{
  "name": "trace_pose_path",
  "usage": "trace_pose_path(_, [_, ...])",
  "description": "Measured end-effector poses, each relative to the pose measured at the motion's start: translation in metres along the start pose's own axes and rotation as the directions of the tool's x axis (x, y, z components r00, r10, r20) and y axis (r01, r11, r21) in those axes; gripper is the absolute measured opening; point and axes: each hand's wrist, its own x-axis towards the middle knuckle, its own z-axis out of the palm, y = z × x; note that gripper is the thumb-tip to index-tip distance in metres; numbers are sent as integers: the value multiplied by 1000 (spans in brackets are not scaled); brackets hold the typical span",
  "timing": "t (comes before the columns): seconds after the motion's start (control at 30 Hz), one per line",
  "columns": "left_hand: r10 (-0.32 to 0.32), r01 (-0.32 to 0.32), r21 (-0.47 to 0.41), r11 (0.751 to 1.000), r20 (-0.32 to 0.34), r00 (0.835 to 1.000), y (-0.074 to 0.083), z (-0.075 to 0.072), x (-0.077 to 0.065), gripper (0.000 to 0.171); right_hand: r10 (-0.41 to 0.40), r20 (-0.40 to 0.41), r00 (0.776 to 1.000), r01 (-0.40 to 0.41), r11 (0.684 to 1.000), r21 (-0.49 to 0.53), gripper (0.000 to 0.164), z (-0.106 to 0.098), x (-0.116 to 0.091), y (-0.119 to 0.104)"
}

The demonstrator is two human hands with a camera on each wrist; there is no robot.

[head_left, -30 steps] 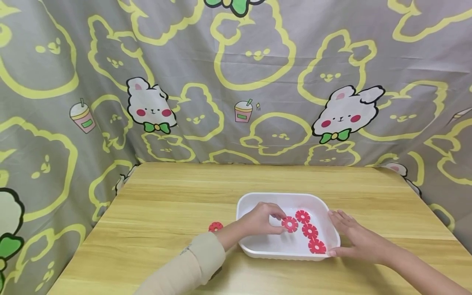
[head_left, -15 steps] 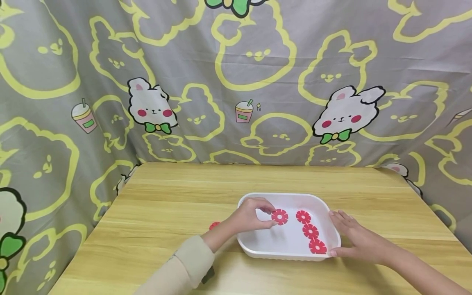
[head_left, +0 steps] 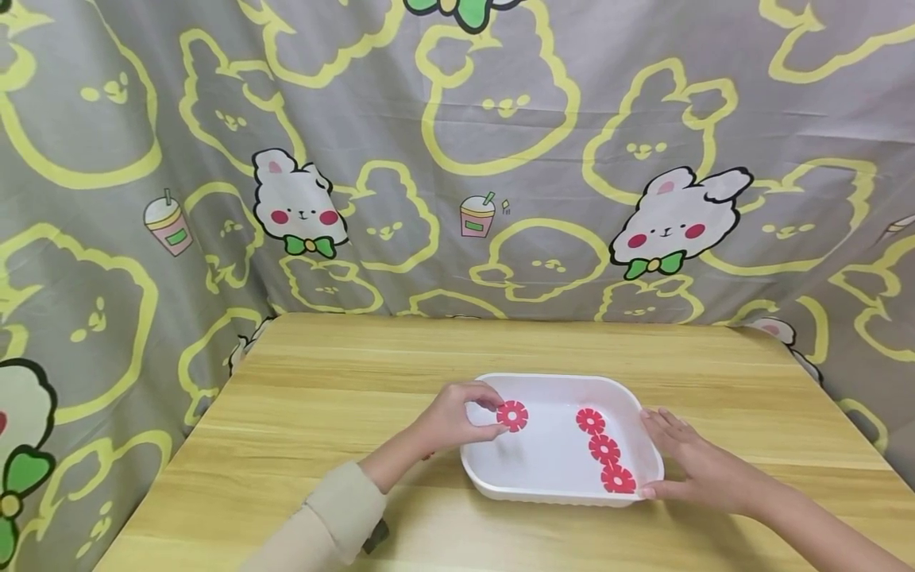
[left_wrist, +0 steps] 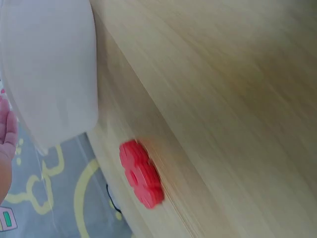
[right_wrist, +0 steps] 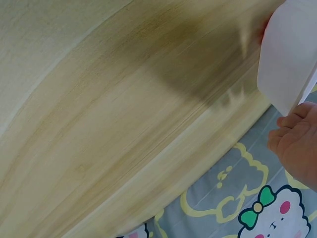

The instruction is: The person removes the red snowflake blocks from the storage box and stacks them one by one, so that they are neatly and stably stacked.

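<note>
My left hand (head_left: 457, 417) pinches a red snowflake disc (head_left: 512, 416) between thumb and fingertips, over the left side of a white plastic tray (head_left: 529, 496). Inside the tray, along its right side, several like pieces count as a short row of three: a back disc (head_left: 590, 421), a middle disc (head_left: 604, 450) and a front disc (head_left: 618, 479). My right hand (head_left: 696, 469) rests against the tray's right wall, fingers extended and thumb at the front corner. In the left wrist view, a small stack of red discs (left_wrist: 141, 173) lies on the table beside the tray.
The wooden table (head_left: 343, 365) bears the tray near its middle front. A grey curtain (head_left: 400, 119) with cartoon prints hangs behind and at the sides. In the head view the left forearm mostly hides the stack of discs.
My left hand has moved left and slightly back across the tray, carrying the pinched disc away from the row. The right hand and the tray have stayed nearly in place.
</note>
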Motion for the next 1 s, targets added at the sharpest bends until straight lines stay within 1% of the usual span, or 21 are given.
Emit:
trace_pose_path(0.13, [9,-8,59,998,-18,1000,-2,-7,-5,26,-2,0,1000,2,1000,-2,99,1,0,1])
trace_pose_path(0.2, [-6,8,71,997,-23,1000,-2,-11,-9,26,0,2,1000,0,1000,-1,99,1,0,1])
trace_pose_path(0.6, [-91,94,57,994,-54,994,-12,-28,-28,27,-8,5,1000,8,1000,5,100,-1,1,2])
trace_pose_path(0.9, [-153,156,28,987,-98,983,-24,-40,-50,22,-5,13,1000,5,1000,9,100,0,1,2])
trace_pose_path(1.0, [-154,159,39,987,-103,983,-29,-43,-57,22,-5,14,1000,5,1000,14,100,0,1,2])
